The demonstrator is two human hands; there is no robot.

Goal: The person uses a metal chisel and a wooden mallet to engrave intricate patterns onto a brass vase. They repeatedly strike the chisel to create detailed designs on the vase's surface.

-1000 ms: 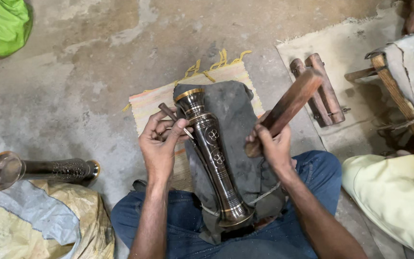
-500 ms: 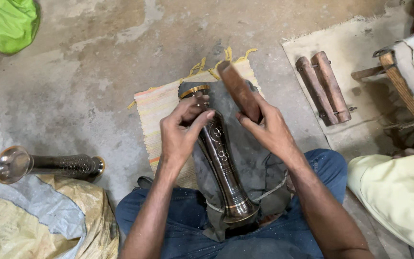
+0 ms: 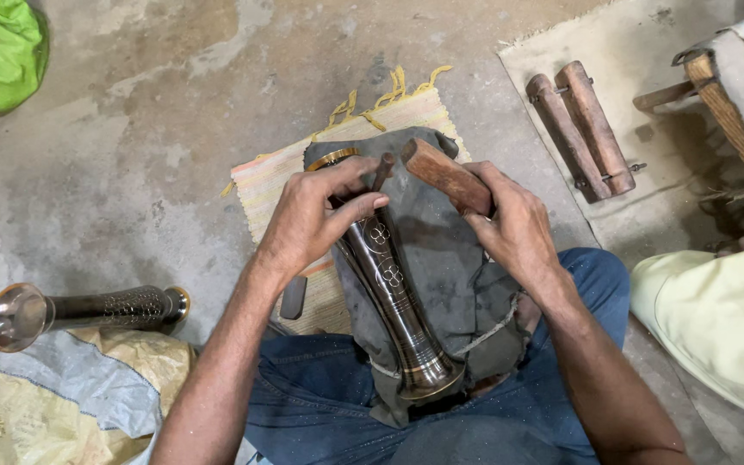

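hands grip wooden mallet (image 3: 446,175) over engraved vase (image 3: 389,284).

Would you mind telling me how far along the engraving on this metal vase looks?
Done: ring motifs already show on the dark vase across the lap, and a second patterned vase lies on the floor. In hand: the left hand sets a thin tool on the vase; the right hand holds a wooden mallet. Left: the plain lower stem.
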